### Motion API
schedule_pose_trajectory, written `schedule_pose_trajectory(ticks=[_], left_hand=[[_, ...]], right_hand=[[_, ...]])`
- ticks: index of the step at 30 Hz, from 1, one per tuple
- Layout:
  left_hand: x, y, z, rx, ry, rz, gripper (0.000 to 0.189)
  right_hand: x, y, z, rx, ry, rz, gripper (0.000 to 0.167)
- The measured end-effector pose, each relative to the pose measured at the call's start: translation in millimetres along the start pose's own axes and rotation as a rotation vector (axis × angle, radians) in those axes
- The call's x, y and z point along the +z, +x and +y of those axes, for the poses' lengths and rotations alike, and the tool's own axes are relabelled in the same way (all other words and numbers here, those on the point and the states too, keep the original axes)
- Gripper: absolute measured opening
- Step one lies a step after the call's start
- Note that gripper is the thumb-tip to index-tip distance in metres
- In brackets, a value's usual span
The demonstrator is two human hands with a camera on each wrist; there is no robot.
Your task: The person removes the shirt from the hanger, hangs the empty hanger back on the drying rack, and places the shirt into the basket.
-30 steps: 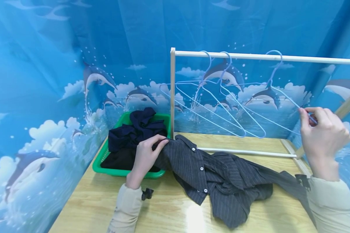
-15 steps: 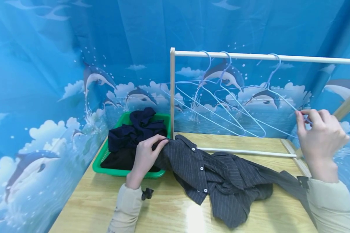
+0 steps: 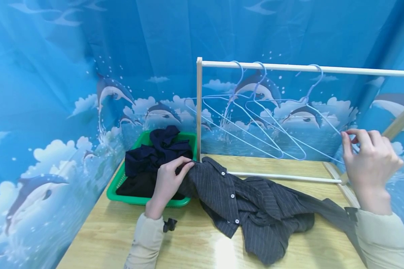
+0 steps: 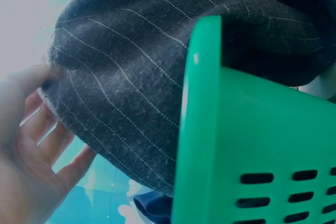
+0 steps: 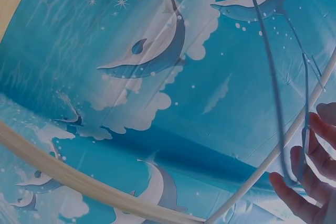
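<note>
A dark grey pinstriped shirt (image 3: pixel 215 186) with white buttons lies crumpled across the table. My left hand (image 3: pixel 171 179) pinches its upper left edge beside the green basket; in the left wrist view the cloth (image 4: pixel 121 77) hangs from thumb and fingertips next to the basket wall. My right hand (image 3: pixel 372 162) pinches the right end of a light blue wire hanger (image 3: pixel 324 118). The hanger's hook overlaps the rack's top rail (image 3: pixel 353 70). In the right wrist view the fingers (image 5: pixel 294 195) curl about the hanger's lower corner.
The green basket (image 3: pixel 112 192) holds dark navy and black clothes (image 3: pixel 144 157) at the left. Two more blue hangers (image 3: pixel 244 106) hang on the rail, overlapping the held one in view. The rack's left post (image 3: pixel 199 108) stands right behind the basket. A dolphin-print curtain surrounds the table (image 3: pixel 101 231).
My right hand has moved slightly left and down with the hanger, whose hook now sits lower against the rail. The left hand and the shirt stay in place.
</note>
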State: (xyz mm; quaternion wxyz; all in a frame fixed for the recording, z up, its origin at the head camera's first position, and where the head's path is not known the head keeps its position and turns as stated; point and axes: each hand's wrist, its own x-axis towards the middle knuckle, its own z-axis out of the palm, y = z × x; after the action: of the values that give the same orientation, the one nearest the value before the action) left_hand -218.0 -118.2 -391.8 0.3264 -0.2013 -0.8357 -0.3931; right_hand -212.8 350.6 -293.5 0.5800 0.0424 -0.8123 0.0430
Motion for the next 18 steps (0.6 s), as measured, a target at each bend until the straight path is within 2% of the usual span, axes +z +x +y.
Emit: schedule_pose_trajectory(ticks=[4,7,12,18], left_hand=[[0.1,-0.4,0.0,0.001,-0.004,-0.001,0.014],[0.0,-0.7,0.2,0.001,-0.005,-0.001,0.014],[0.4,-1.1,-0.2,-0.002,-0.010,-0.001,0.014],[0.7,-0.8,0.3,-0.003,-0.007,-0.003,0.014]], right_hand=[[-1,-2.1,-1,-0.030,-0.013,0.035,0.037],[-1,-4.3,-4,-0.057,-0.022,0.101,0.031],[-1,-8.9,-12,-0.051,-0.006,0.213,0.024],[-5,-17.9,-15,-0.061,-0.011,0.226,0.024]])
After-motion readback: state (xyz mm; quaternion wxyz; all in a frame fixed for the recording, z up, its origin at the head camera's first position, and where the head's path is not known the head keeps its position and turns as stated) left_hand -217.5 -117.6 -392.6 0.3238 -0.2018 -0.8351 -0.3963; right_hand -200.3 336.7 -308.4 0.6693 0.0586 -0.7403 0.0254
